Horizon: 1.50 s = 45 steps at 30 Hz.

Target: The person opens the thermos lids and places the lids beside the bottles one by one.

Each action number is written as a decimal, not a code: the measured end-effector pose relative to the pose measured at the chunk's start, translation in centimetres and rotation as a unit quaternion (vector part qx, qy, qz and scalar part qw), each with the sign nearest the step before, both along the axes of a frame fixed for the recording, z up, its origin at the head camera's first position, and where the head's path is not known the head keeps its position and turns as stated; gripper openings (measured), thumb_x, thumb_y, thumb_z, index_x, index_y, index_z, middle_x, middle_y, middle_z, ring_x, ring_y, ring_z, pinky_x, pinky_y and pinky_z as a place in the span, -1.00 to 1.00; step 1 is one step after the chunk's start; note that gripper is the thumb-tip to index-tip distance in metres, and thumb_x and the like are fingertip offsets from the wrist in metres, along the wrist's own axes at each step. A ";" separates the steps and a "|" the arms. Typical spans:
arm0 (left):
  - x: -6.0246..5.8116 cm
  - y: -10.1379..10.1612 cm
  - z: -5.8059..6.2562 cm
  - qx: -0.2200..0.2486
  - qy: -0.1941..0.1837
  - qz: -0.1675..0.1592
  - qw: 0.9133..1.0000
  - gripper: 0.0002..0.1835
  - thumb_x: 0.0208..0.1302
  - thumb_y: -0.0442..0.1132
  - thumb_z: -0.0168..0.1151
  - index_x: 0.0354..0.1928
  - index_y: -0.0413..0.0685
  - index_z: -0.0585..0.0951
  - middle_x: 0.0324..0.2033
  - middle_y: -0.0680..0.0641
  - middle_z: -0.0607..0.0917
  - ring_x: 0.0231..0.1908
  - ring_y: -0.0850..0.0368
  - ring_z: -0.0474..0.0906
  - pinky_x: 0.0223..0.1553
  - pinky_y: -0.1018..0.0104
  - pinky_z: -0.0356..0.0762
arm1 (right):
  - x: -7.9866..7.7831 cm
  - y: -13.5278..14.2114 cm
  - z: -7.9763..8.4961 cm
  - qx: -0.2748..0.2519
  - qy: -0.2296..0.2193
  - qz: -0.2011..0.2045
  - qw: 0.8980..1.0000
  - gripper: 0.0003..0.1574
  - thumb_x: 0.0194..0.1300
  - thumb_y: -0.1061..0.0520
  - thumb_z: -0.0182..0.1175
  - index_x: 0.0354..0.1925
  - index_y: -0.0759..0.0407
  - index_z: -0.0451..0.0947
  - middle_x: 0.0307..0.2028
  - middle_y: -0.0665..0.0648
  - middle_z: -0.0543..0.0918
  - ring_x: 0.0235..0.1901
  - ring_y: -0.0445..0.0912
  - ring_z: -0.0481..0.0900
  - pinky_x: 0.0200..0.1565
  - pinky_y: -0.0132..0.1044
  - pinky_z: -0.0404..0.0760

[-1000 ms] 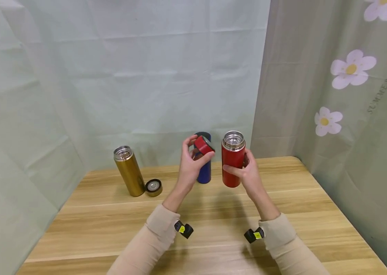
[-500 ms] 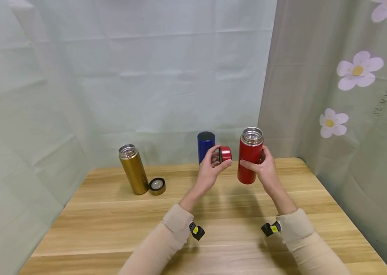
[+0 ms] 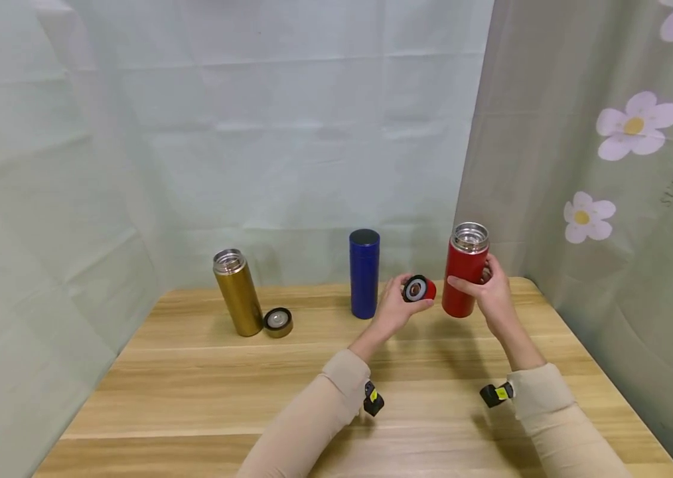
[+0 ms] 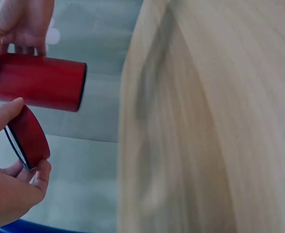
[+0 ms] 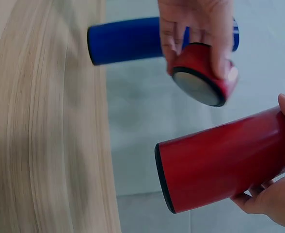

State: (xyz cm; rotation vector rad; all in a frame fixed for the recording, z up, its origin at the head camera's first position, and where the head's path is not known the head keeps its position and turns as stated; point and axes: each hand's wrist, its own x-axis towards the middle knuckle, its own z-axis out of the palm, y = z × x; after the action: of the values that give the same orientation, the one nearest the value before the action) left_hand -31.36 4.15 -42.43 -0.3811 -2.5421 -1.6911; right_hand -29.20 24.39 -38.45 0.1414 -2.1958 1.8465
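My left hand (image 3: 393, 309) pinches a red flask lid (image 3: 430, 289) between thumb and fingers, its ringed underside turned toward the head camera. Just right of it, my right hand (image 3: 494, 297) grips an uncapped red thermos flask (image 3: 460, 275) round its body. The flask leans slightly, its steel mouth facing up. Both wrist views show the lid (image 4: 32, 138) and flask (image 5: 220, 162) apart from each other, with the flask's black-edged base off the table. Left of my left hand stands a blue flask (image 3: 364, 275); its top looks dark and flat.
Farther left, an uncapped gold flask (image 3: 239, 297) stands on the wooden table (image 3: 205, 392), with its gold lid (image 3: 279, 324) lying underside up against its foot. Pale curtains (image 3: 306, 133) hang behind the table and along its sides.
Both hands have moved right with the red lid and red flask. The lid has turned so its underside shows, and the blue flask has come out from behind the left hand.
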 end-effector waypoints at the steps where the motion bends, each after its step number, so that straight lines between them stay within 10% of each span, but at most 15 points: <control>1: -0.1 0.3 -0.3 -0.002 0.000 0.006 1.000 -0.22 0.21 -0.08 0.57 0.42 -0.14 0.45 0.22 -0.16 0.55 0.15 -0.04 0.53 0.19 0.08 0.53 | 0.0 0.2 0.0 0.001 -0.004 -0.003 1.000 -0.01 0.34 0.13 0.39 0.53 0.27 0.08 0.37 0.31 0.37 0.29 0.11 0.33 0.37 0.20 0.35; 27: -1.9 7.2 -4.7 -0.028 -0.034 0.066 0.997 -0.23 -0.06 -0.32 0.72 0.25 -0.18 0.57 0.08 -0.12 0.61 0.16 -0.07 0.51 0.26 0.13 0.44 | -1.9 5.0 -1.6 -0.028 -0.090 -0.062 0.994 0.07 0.37 0.11 0.40 0.59 0.22 0.01 0.41 0.23 0.25 0.34 0.12 0.21 0.48 0.17 0.20; 45: -2.1 9.2 -5.0 -0.097 -0.041 0.101 0.989 -0.27 -0.15 -0.33 0.75 0.12 -0.05 0.57 0.00 -0.04 0.63 0.14 -0.02 0.51 0.24 0.29 0.43 | -3.0 6.2 -2.9 -0.038 -0.136 -0.042 0.989 0.19 0.43 0.10 0.34 0.67 0.21 -0.22 0.61 0.33 -0.04 0.54 0.26 -0.04 0.56 0.19 -0.06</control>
State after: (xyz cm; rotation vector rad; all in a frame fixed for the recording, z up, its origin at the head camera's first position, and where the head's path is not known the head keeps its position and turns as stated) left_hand -33.42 13.33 -47.39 -0.0601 -2.7050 -1.4241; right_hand -32.23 30.63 -41.31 -0.2277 -2.2581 2.0003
